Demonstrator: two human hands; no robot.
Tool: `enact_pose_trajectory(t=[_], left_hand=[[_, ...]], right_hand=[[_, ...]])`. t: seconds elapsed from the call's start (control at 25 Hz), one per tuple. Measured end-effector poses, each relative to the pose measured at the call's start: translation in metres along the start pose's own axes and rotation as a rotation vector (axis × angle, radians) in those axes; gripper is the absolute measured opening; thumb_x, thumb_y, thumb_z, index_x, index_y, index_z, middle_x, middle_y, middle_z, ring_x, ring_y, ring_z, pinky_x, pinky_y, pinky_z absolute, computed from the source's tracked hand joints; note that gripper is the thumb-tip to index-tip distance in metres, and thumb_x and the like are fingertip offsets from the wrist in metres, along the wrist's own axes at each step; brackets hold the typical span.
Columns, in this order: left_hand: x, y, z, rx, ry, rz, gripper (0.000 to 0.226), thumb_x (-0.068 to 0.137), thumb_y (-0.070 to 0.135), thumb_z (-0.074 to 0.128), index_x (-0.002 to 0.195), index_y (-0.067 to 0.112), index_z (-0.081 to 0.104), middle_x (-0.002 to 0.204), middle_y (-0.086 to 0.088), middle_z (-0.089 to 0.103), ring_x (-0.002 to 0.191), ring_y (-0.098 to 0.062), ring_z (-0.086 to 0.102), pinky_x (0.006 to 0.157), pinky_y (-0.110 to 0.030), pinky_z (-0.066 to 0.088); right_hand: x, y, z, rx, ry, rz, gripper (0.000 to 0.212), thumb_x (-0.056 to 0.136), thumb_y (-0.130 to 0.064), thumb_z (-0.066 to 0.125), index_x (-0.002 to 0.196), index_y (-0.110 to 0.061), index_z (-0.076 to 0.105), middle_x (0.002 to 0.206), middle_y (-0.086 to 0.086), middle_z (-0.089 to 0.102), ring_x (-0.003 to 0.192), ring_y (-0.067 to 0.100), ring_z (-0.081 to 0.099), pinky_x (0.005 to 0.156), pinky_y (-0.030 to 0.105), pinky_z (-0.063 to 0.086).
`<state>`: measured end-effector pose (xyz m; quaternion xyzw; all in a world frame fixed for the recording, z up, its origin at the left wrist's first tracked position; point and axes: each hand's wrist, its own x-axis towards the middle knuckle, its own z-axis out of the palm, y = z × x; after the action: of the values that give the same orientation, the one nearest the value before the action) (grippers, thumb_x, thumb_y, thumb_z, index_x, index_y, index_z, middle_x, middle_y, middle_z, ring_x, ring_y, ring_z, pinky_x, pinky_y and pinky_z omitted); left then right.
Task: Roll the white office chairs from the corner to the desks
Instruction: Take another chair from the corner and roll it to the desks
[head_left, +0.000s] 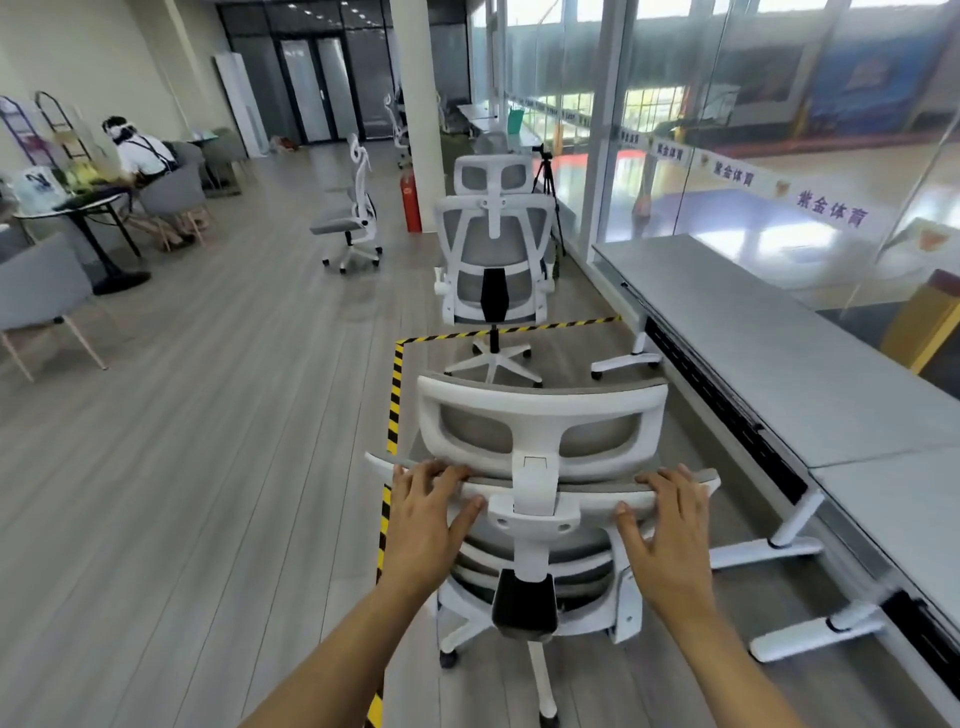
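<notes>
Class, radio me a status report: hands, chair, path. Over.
Left hand and right hand grip white mesh-backed office chair at backrest top. Long grey desk alongside right. Second white office chair directly ahead.

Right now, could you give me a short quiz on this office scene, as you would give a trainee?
1. True or false: the left hand and the right hand both grip the nearest chair by the top of its backrest.
2. What stands to the right of that chair? A) desks B) a sofa C) a fridge
3. Fill in: the floor tape is striped yellow and ____.
Key: 1 true; 2 A; 3 black.
</notes>
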<state>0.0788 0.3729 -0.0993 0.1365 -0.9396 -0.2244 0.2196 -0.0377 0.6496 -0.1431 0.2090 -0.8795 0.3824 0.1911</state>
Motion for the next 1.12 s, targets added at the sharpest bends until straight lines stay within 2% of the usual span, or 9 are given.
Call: enact_pose_trajectory(t=[0.12,0.24,0.36,0.48,0.64,0.72,0.84,0.96,1.12], left_hand=[[0.098,-0.016,0.028,-0.025,-0.02,-0.063,0.033,0.095,0.058,0.05,0.124,0.042,0.053,0.135,0.006,0.048,0.136,-0.025,0.032,0.125,-0.049,0.008],[0.188,-0.03,0.053,-0.077,-0.025,-0.098,0.032,0.096,0.055,0.053,0.125,0.043,0.051,0.14,0.007,0.044,0.141,-0.024,0.022,0.125,-0.05,0.006],[0.269,-0.054,0.078,-0.093,0.024,-0.044,0.032,0.096,0.053,0.053,0.126,0.043,0.052,0.139,0.008,0.044,0.14,-0.023,0.024,0.125,-0.051,0.008],[0.353,-0.081,0.107,-0.078,0.085,-0.018,0.032,0.096,0.052,0.052,0.125,0.039,0.055,0.135,0.009,0.046,0.135,-0.02,0.03,0.125,-0.047,0.004],[0.456,-0.105,0.137,-0.062,0.095,-0.019,0.034,0.096,0.052,0.054,0.126,0.037,0.056,0.133,0.007,0.047,0.133,-0.018,0.032,0.125,-0.048,0.005],[0.503,-0.116,0.145,-0.05,0.075,-0.023,0.035,0.096,0.05,0.055,0.127,0.035,0.057,0.134,0.004,0.049,0.132,-0.019,0.03,0.125,-0.049,0.008],[0.56,-0.131,0.155,-0.03,0.024,-0.053,0.036,0.096,0.051,0.053,0.128,0.034,0.056,0.135,0.002,0.049,0.134,-0.025,0.033,0.125,-0.05,0.01],[0.604,-0.136,0.165,-0.005,0.016,-0.06,0.034,0.096,0.051,0.054,0.125,0.034,0.056,0.131,0.002,0.051,0.13,-0.026,0.036,0.124,-0.051,0.014],[0.641,-0.134,0.186,0.011,0.055,-0.074,0.034,0.096,0.051,0.053,0.126,0.035,0.054,0.131,0.003,0.05,0.13,-0.023,0.036,0.124,-0.05,0.014]], right_hand=[[0.098,0.024,0.038,-0.01,-0.049,0.037,0.057,0.097,-0.056,0.046,0.132,-0.012,0.053,0.141,0.006,0.047,0.148,0.027,0.028,0.119,0.058,0.028],[0.182,0.05,0.075,-0.006,-0.116,0.029,0.05,0.098,-0.054,0.051,0.133,-0.018,0.053,0.142,0.0,0.046,0.149,0.02,0.025,0.12,0.054,0.031],[0.258,0.066,0.12,0.02,-0.109,0.021,0.046,0.096,-0.052,0.054,0.132,-0.023,0.053,0.143,-0.004,0.046,0.15,0.017,0.024,0.121,0.051,0.03],[0.335,0.083,0.17,0.031,-0.105,0.049,0.044,0.097,-0.054,0.052,0.132,-0.028,0.052,0.144,-0.009,0.043,0.151,0.016,0.023,0.121,0.051,0.029],[0.433,0.1,0.219,0.039,-0.137,0.04,0.047,0.094,-0.064,0.046,0.129,-0.034,0.051,0.139,-0.019,0.039,0.148,0.013,0.025,0.122,0.045,0.028],[0.478,0.105,0.241,0.044,-0.15,0.05,0.049,0.092,-0.063,0.048,0.13,-0.032,0.052,0.134,-0.023,0.036,0.147,0.016,0.028,0.122,0.042,0.027],[0.529,0.112,0.27,0.03,-0.179,0.072,0.046,0.093,-0.053,0.056,0.132,-0.028,0.053,0.134,-0.02,0.037,0.145,0.016,0.029,0.121,0.042,0.029],[0.569,0.122,0.289,0.018,-0.197,0.08,0.051,0.094,-0.057,0.053,0.135,-0.026,0.052,0.144,-0.01,0.041,0.149,0.015,0.024,0.124,0.043,0.025],[0.614,0.142,0.304,0.022,-0.216,0.073,0.047,0.095,-0.055,0.052,0.133,-0.027,0.052,0.145,-0.009,0.041,0.15,0.015,0.022,0.124,0.041,0.023]])
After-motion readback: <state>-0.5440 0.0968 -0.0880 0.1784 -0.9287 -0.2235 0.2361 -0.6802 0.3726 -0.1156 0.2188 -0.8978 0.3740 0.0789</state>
